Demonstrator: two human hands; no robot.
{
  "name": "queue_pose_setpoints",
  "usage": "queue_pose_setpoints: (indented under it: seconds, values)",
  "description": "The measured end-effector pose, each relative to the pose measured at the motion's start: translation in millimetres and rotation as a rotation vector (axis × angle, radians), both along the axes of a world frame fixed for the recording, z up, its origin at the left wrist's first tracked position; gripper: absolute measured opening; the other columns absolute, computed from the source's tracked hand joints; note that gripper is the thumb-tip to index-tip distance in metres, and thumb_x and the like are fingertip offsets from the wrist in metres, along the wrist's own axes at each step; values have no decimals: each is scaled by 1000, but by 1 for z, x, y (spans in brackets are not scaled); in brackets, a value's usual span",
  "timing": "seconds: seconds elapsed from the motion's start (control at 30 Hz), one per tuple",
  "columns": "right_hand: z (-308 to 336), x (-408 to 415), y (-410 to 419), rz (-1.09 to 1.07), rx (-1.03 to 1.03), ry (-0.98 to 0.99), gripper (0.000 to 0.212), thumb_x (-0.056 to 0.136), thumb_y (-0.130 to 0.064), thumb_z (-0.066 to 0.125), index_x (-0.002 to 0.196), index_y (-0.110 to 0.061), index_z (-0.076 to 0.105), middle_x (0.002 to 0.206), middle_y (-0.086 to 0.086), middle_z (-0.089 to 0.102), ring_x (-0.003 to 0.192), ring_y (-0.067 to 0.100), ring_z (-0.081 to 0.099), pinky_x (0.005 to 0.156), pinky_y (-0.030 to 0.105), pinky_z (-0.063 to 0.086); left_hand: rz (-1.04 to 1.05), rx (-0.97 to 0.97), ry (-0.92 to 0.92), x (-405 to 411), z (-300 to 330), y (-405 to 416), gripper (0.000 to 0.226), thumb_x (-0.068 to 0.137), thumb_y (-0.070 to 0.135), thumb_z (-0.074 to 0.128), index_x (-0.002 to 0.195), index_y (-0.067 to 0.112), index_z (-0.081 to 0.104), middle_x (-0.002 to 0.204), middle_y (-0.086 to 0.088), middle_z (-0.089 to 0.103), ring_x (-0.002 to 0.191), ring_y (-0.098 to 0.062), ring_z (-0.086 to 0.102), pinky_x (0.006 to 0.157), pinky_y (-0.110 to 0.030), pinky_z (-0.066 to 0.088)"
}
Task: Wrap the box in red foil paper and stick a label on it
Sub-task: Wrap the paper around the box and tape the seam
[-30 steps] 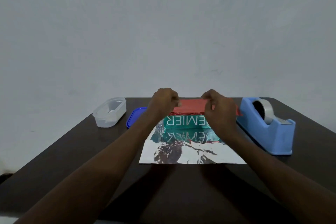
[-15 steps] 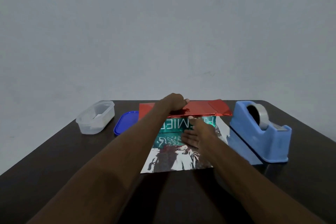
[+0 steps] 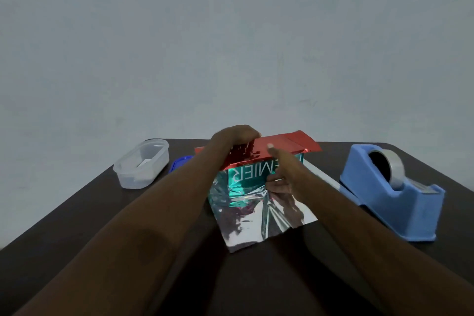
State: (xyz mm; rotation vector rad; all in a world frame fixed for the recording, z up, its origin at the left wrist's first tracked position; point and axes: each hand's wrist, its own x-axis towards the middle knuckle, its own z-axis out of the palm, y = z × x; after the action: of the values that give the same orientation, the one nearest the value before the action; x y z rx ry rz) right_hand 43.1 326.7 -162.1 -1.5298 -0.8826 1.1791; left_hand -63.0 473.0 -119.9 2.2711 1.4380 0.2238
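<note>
Step in hand: first fold of the wrap; the far flap of the red foil paper is laid over the top of the box, the near flap not yet raised.
Box position: table centre, on the foil's silver underside, teal face toward the person.
Left hand: at 12 o'clock of the box, fingers curled over the red flap, holding it down on the top.
Right hand: at 3 o'clock on the teal face, thumb raised; whether it grasps the foil cannot be told.
Tape dispenser: at 3 o'clock, well apart.
Clear container: at 10 o'clock, beside a blue lid.
Next move: likely lift the near silver flap to overlap the red edge, keep it taut, then tape.
</note>
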Motion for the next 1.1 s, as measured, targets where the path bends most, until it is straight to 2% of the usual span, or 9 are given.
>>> queue_pose_setpoints:
  seconds: [0.13, 0.23, 0.4, 0.53, 0.6, 0.7, 0.8, 0.97, 1.1]
  values:
    - [11, 2, 18, 35, -24, -121, 55, 94, -60, 48, 119, -10, 46, 111, 20, 56, 103, 34, 60, 91, 45, 53, 100, -134, -80, -25, 11, -1, 41, 100, 44, 41, 105, 7, 60, 80, -7, 57, 67, -20, 51, 74, -34, 42]
    - [22, 8, 30, 98, -42, -257, 47, 99, -55, 42, 115, -11, 46, 105, 15, 51, 81, 24, 52, 64, 30, 42, 173, -194, -151, -46, 17, -8, 42, 102, 41, 39, 109, 4, 59, 87, -10, 57, 69, -21, 53, 70, -32, 49]
    - [35, 27, 41, 226, -206, -501, 32, 94, -33, 52, 105, -4, 59, 89, 10, 56, 66, 22, 55, 59, 26, 45, 207, -309, -177, -70, 26, -40, 39, 103, 19, 36, 99, -11, 62, 90, -27, 70, 68, -31, 69, 64, -32, 59]
    - [36, 33, 35, 350, -222, -574, 18, 89, -27, 55, 100, -12, 60, 98, 9, 57, 85, 25, 53, 74, 34, 43, 164, 122, 140, -73, 33, -53, 28, 88, 16, 48, 70, 7, 68, 69, -7, 73, 63, -20, 68, 65, -28, 54]
    - [37, 35, 31, 385, -209, -585, 12, 90, -22, 54, 91, -12, 62, 98, 11, 58, 87, 25, 52, 76, 35, 43, 75, 436, 176, -67, 31, -55, 20, 86, 21, 54, 82, 9, 69, 81, -5, 71, 82, -24, 67, 72, -31, 52]
    - [45, 37, 22, 466, -244, -638, 23, 93, -15, 49, 101, -5, 68, 99, 16, 64, 85, 27, 59, 78, 35, 48, -155, 405, 34, -52, 25, -66, 28, 96, 23, 51, 111, 9, 70, 114, -8, 69, 108, -24, 60, 88, -30, 45]
    - [49, 41, 14, 514, -260, -670, 33, 97, -13, 43, 116, 1, 65, 104, 15, 68, 91, 29, 62, 86, 38, 50, -222, 321, 42, -36, 4, -70, 30, 101, 26, 48, 109, 7, 70, 112, -8, 69, 108, -24, 60, 85, -27, 42]
    - [54, 43, 4, 598, -291, -568, 49, 105, -49, 33, 111, -12, 65, 109, 5, 70, 99, 21, 66, 86, 33, 49, -189, 311, 1, -37, -11, -69, 33, 94, 29, 58, 66, 13, 63, 62, 3, 57, 64, -12, 55, 64, -26, 36]
    - [56, 38, -1, 615, -348, -745, 56, 101, -56, 37, 111, -9, 67, 104, 7, 71, 89, 20, 66, 80, 32, 48, -182, 112, 22, -42, -1, -73, 23, 91, 33, 64, 85, 13, 75, 82, -1, 71, 73, -11, 60, 68, -25, 46]
